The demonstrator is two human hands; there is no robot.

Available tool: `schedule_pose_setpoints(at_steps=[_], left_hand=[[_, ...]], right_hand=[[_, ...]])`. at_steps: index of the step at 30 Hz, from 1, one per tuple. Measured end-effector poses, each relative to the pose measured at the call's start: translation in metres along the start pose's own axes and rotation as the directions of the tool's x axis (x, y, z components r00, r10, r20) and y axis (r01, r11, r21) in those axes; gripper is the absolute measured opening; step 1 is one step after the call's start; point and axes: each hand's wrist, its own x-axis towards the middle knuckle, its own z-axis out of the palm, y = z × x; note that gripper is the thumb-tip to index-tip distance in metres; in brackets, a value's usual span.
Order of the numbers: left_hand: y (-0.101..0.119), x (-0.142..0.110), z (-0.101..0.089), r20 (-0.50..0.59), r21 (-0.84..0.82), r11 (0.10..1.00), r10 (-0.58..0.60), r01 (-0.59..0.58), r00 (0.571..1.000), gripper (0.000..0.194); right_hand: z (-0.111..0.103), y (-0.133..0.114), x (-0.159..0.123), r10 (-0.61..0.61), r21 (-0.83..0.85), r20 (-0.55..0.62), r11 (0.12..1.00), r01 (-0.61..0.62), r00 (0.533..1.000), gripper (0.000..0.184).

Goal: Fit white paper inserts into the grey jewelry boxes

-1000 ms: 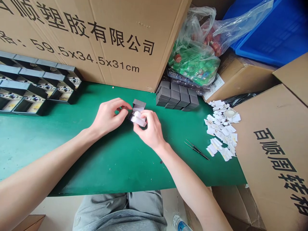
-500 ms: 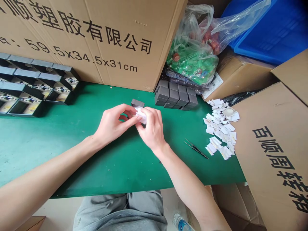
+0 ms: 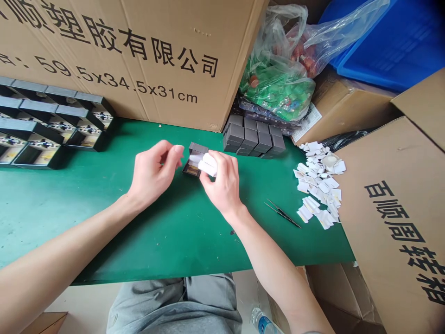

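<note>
A small dark grey box stands open on the green table, its lid raised at the back and a whitish lining inside the lid. My right hand is at the box's right side, fingers closed on a white card insert held over the box's right edge. Left of the box, my left hand is raised with its fingers curled and thumb pressed to them. Whatever those fingers may hold is hidden. Black tweezers lie on the table to the right of my right hand.
Closed grey boxes are stacked behind my right hand. Loose white inserts lie heaped at the right. Several open display boxes stand at the left. A large carton borders the back, near a plastic bag.
My left hand has drawn away from the box to the left and curled up. My right hand has shifted slightly right with the white insert, uncovering the box.
</note>
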Motion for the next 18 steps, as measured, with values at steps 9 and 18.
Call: schedule_pose_setpoints(at_steps=[9,18], left_hand=[[0.004,-0.005,0.006,0.111,0.008,0.989,0.148,-0.150,0.983,0.032],[-0.005,-0.005,0.009,0.172,-0.153,0.986,-0.035,0.062,0.985,0.040]], right_hand=[[0.007,-0.003,-0.003,0.066,0.036,0.095,0.997,-0.070,0.993,0.067],[0.004,-0.006,0.001,-0.110,0.013,-0.042,0.994,0.110,0.993,0.060]])
